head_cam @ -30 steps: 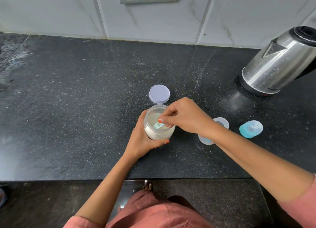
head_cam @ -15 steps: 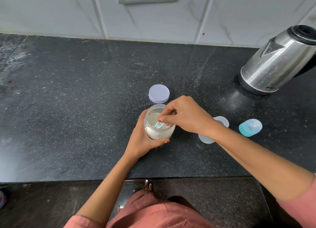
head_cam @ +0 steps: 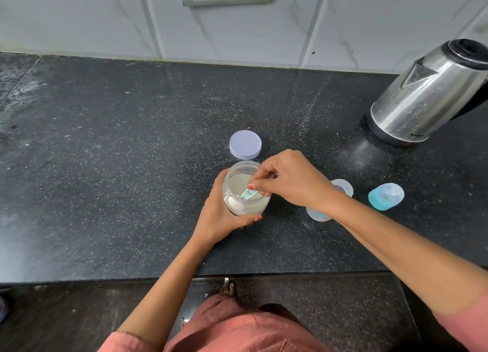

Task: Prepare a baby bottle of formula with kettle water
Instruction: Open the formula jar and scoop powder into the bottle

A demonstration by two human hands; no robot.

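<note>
Scoop (head_cam: 247, 194) slightly lower in jar (head_cam: 237, 207), right fingers (head_cam: 261, 185) pinching it, left fingers (head_cam: 219, 184) round jar

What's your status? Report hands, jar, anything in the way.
Left hand grips jar. Right hand pinches scoop inside jar. Lid off, behind jar. Nothing in the way.

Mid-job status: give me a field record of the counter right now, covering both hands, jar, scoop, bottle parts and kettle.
left hand: grips the powder jar from the side
right hand: pinches the teal scoop inside the open jar
jar lid: off, flat on the counter just behind the jar
bottle: clear, right of jar, partly hidden by right wrist
blue cap: apart, right of bottle
kettle: steel, far right
</note>
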